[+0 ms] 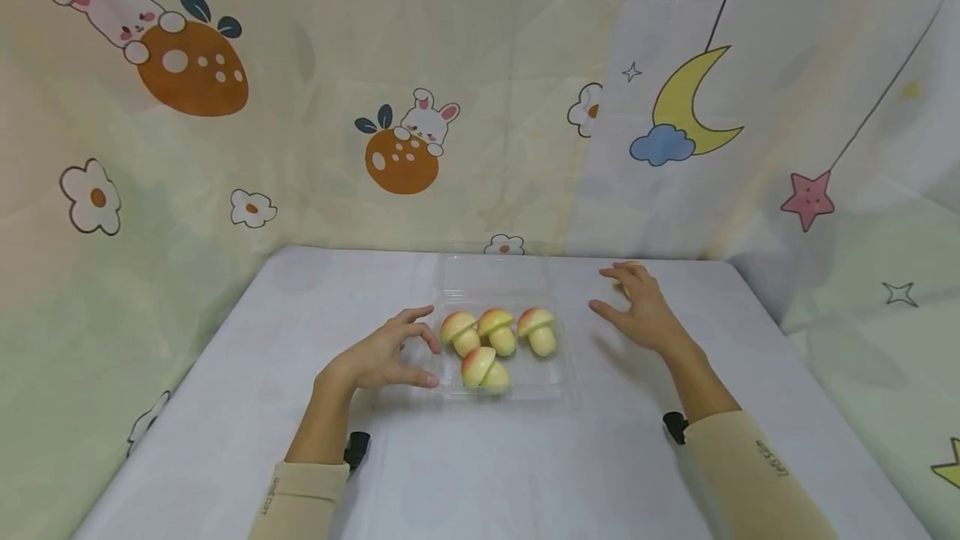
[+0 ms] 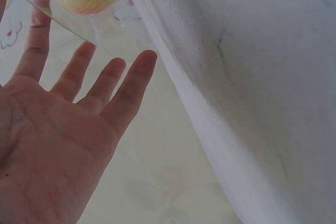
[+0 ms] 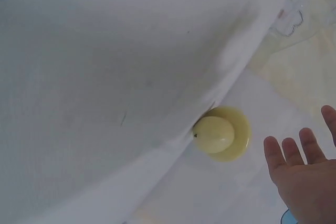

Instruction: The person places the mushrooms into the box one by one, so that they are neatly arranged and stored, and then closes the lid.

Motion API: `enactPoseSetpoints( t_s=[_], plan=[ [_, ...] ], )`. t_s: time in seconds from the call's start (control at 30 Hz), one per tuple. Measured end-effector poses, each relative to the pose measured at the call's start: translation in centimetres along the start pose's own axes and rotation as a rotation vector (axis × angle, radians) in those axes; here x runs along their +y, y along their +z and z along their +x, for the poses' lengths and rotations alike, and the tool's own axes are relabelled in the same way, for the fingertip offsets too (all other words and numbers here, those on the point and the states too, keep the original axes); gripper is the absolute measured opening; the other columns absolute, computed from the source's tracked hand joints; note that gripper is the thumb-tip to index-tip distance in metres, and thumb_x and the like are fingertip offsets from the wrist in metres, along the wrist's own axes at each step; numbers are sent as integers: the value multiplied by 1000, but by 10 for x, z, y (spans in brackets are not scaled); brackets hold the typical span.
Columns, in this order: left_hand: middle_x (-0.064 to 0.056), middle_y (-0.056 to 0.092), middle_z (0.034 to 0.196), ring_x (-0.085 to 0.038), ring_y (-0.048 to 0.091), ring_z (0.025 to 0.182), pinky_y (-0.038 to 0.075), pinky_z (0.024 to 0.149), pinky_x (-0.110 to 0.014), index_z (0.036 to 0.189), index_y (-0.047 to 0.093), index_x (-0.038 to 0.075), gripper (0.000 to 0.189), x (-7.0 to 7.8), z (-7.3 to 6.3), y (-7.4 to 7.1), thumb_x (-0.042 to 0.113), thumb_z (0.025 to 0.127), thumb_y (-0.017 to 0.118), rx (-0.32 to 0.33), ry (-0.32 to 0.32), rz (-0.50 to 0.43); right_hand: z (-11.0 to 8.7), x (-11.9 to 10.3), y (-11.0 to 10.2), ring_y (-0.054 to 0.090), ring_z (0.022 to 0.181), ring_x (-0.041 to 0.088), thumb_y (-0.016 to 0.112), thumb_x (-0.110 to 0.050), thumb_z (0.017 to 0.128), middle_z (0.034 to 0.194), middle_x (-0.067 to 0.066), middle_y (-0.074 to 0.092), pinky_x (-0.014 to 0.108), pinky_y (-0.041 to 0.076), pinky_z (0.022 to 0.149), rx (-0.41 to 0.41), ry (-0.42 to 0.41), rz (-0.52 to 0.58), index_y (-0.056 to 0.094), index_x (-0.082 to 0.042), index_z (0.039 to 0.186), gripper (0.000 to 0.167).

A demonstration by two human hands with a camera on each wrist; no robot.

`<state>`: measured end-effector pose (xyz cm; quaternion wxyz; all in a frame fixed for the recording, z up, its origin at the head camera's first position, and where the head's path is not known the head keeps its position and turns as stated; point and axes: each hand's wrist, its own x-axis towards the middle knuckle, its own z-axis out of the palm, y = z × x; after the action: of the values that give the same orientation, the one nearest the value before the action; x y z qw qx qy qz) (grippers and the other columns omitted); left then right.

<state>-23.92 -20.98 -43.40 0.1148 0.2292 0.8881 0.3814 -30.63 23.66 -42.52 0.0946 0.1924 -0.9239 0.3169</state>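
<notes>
A clear plastic box [image 1: 525,377] lies with its lid [image 1: 495,275] folded back, and several toy mushrooms [image 1: 540,332] with yellow-red caps sit inside. My left hand [image 1: 390,354] is at the box's left edge, thumb and fingers spread apart and fingertips right by the rim. The left wrist view has its fingers loosely extended beside the clear plastic. Over the far right of the table hovers my right hand [image 1: 637,307], fingers parted. Another mushroom [image 3: 215,134], pale yellow, stands near its fingers in the right wrist view; the hand mostly hides it in the head view.
A white cloth covers the table [image 1: 480,473]. Behind it and on both sides hangs a printed fabric backdrop [image 1: 495,148] with rabbits, flowers and a moon. A black strap piece [image 1: 357,450] shows at the left wrist, another [image 1: 675,426] at the right.
</notes>
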Motion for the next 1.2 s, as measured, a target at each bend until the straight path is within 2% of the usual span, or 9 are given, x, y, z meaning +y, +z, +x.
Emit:
enactPoseSetpoints(
  t_s=[0.37,0.53,0.7,0.93,1.2],
  plan=[
    [-7,19,171,-38,19,155,37,116,-61,109,69,17,47,1,-3,-4,43,76,91,-3,-1,-18,11,12,-10,26,142,59,76,-31,93,158,31,28,76,27,111,-44,43,-53,45,-1,149,70],
    [-9,19,171,-39,20,155,37,115,-62,110,69,17,48,0,-2,-3,44,76,91,-3,13,-24,15,21,-14,27,141,58,76,-29,93,158,31,29,73,27,111,-30,39,-44,41,4,149,74],
    [-10,19,170,-40,22,154,37,114,-63,109,69,17,47,-2,-2,-1,43,77,91,5,13,-30,21,28,-14,23,141,63,74,-32,93,163,31,19,77,28,108,-47,92,-20,37,1,152,77],
    [-11,20,170,-41,21,154,36,115,-64,109,69,17,46,-1,1,0,42,77,91,-1,31,-21,23,36,-13,15,143,66,71,-31,96,165,33,8,83,26,105,-78,139,-81,27,1,157,81],
    [-9,20,170,-40,21,154,36,115,-62,109,69,17,47,-1,1,1,43,77,91,-2,8,-12,28,41,-11,15,140,70,73,-33,95,165,33,1,84,28,103,-140,182,-83,19,-2,160,90]
  ],
)
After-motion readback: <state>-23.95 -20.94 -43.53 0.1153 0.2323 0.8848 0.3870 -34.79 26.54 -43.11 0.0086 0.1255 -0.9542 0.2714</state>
